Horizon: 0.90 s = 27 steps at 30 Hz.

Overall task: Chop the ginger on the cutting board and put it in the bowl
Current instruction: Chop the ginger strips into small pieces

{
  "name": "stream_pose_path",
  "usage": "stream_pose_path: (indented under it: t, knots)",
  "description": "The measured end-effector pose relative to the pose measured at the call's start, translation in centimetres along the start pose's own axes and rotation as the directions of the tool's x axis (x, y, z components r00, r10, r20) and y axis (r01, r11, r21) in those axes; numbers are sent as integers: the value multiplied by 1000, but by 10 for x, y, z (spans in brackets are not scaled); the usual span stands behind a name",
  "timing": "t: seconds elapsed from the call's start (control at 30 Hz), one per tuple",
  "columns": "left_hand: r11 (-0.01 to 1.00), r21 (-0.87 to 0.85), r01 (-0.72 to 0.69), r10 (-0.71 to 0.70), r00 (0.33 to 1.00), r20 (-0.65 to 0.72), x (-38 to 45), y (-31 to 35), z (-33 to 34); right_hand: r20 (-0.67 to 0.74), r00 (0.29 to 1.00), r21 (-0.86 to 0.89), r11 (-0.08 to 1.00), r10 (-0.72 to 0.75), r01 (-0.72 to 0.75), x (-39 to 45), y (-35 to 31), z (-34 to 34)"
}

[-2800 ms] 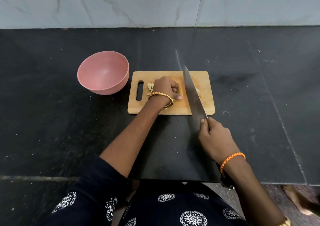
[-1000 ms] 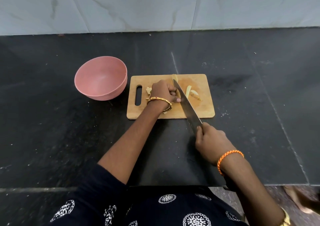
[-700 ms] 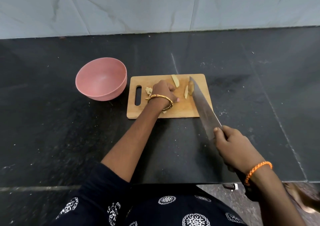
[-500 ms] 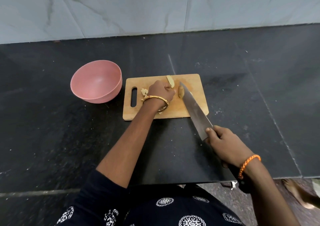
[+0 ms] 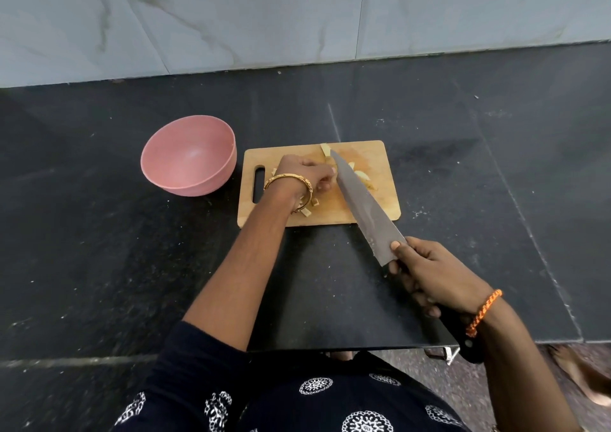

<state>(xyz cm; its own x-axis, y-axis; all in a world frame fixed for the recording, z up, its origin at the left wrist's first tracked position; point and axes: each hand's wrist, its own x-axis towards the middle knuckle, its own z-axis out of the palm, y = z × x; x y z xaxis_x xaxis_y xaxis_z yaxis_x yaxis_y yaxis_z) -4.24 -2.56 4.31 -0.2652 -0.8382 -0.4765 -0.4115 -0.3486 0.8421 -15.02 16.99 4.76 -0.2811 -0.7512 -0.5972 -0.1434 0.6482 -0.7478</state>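
Note:
A wooden cutting board (image 5: 377,153) lies on the black counter with pale ginger pieces (image 5: 363,176) scattered on it. My left hand (image 5: 304,173) rests on the board with curled fingers that hold down a piece of ginger, mostly hidden beneath them. My right hand (image 5: 429,276) grips the handle of a large knife (image 5: 360,203), whose blade slants across the board with its tip beside my left fingers. An empty pink bowl (image 5: 188,153) stands left of the board.
The black stone counter (image 5: 99,249) stretches wide on both sides. A pale marble wall (image 5: 297,14) rises behind it. The counter's front edge is close to my body, and a bare foot (image 5: 585,378) shows on the floor at the lower right.
The knife swung out to the right, then came back left to my left fingers. More cut ginger strips lie on the board's right half than 2.8 s ago.

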Motion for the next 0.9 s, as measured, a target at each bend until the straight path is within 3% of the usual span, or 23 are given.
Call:
stream_pose_path:
  t: [0.07, 0.13, 0.37, 0.53, 0.67, 0.8, 0.9]
  knots:
    - [996, 91, -21, 29, 996, -90, 7, -4, -2, -96, 995, 33, 999, -2, 5, 2, 1, 0]
    - [988, 153, -25, 39, 995, -88, 6, -5, -1, -161, 987, 24, 1000, -13, 17, 5, 2, -2]
    - [924, 372, -90, 171, 967, -191, 0, -6, 16, -155, 987, -36, 999, -36, 31, 15, 1, 2]
    - [865, 485, -128, 185, 980, -71, -6, -10, 10, -146, 987, -67, 996, -64, 55, 16, 1, 6]
    - [763, 616, -198, 305, 950, -72, -4, -10, 0, -162, 984, -147, 988, -72, 48, 15, -4, 8]
    - [718, 634, -288, 342, 939, 39, -2, -9, 4, -179, 979, -233, 971, -100, 57, 15, -11, 14]
    - [739, 607, -292, 367, 930, 1, 0, -12, 6, -211, 967, -290, 954, -139, 74, 20, -15, 22]
